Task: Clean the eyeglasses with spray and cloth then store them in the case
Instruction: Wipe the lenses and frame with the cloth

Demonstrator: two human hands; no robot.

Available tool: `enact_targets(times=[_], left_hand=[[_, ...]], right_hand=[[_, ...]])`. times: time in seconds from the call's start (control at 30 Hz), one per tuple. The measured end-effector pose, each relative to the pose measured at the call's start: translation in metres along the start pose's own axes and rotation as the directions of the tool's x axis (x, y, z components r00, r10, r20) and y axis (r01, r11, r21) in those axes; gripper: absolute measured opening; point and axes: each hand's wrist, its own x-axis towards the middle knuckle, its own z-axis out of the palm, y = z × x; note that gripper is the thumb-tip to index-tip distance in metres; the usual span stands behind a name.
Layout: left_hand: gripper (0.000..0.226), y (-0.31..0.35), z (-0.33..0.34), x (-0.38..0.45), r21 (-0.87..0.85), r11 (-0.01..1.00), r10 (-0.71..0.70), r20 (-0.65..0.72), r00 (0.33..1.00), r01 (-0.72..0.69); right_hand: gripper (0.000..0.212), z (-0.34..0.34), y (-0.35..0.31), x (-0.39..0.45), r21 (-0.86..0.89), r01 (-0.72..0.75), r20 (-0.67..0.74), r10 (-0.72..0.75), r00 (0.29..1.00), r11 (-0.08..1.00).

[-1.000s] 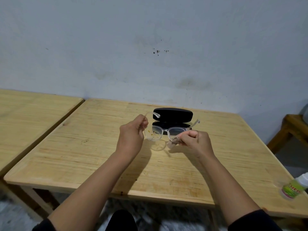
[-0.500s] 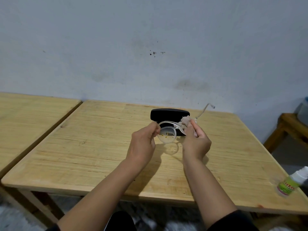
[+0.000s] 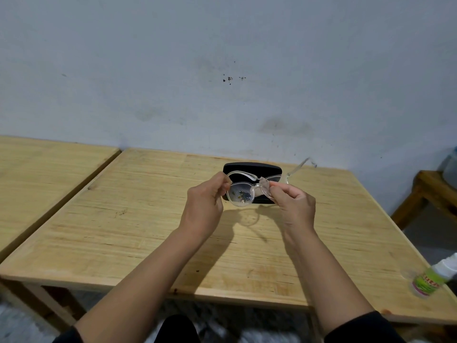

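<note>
While both hands work above the table, entries from the head view follow.

Eyeglasses (image 3: 241,195): clear plastic frame, rounded lenses, held in the air over the table's far centre, directly in front of the case. One transparent temple arm sticks up toward 1 o'clock; the visible lens carries dark specks or a reflection, I cannot tell which.

Left hand (image 3: 204,206): fingers curled, pinching the frame's outer edge at 9 o'clock of the lens.

Right hand (image 3: 295,203): fingers curled, pinching a small pale cloth (image 3: 264,183) against the other lens; the cloth is thin, crumpled and translucent-looking.

Case (image 3: 252,168): black, matte, oblong with rounded corners, lying on the table at 12 o'clock from the hands, partly hidden by the glasses. Whether it stands open or closed cannot be told.

Spray bottle (image 3: 431,280): small, white cap, green label, blurred, lying tilted at the table's near right corner, 4 o'clock from the hands, well apart.

Table (image 3: 123,231): pale wood, visible grain, square-edged; second similar table (image 3: 37,169) just beside at 9 o'clock.

Wall (image 3: 222,70): grey-white, smudged, with dark specks.
</note>
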Motion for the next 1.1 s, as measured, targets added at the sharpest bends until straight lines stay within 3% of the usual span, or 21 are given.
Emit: enact_targets(times=[0.13, 0.23, 0.37, 0.47, 0.67, 0.87, 1.1], left_hand=[[0.045, -0.003, 0.002, -0.002, 0.026, 1.0, -0.008, 0.026, 1.0, 0.007], [0.041, -0.003, 0.003, -0.006, 0.027, 0.999, -0.024, 0.065, 0.998, 0.023], [0.036, -0.004, 0.004, -0.009, 0.001, 1.0, 0.016, 0.066, 0.998, -0.016], [0.029, -0.005, 0.004, -0.008, 0.007, 0.998, 0.057, 0.056, 0.997, -0.057], [0.035, -0.002, 0.002, -0.002, -0.007, 0.998, 0.065, 0.032, 0.997, -0.064], [0.035, -0.009, -0.007, 0.001, 0.022, 0.998, 0.057, 0.018, 0.998, -0.057], [0.034, -0.017, -0.02, 0.009, 0.035, 0.999, 0.025, 0.06, 0.998, -0.027]], right_hand=[[0.013, -0.001, 0.0, -0.002, 0.203, -0.004, -0.181, 0.041, 0.983, 0.979], [0.016, 0.003, 0.0, -0.005, 0.401, 0.001, -0.202, 0.087, 0.976, 0.916], [0.016, 0.007, 0.003, -0.006, 0.464, 0.011, -0.192, 0.089, 0.977, 0.886], [0.014, 0.011, 0.004, -0.006, 0.398, 0.03, -0.186, 0.048, 0.981, 0.917], [0.016, 0.01, 0.001, -0.008, 0.14, 0.079, -0.094, -0.066, 0.993, 0.987], [0.015, 0.0, -0.005, -0.005, 0.007, 0.032, 0.21, -0.033, 0.977, 0.999], [0.027, -0.016, -0.005, 0.002, -0.189, 0.121, 0.518, -0.005, 0.855, 0.974]])
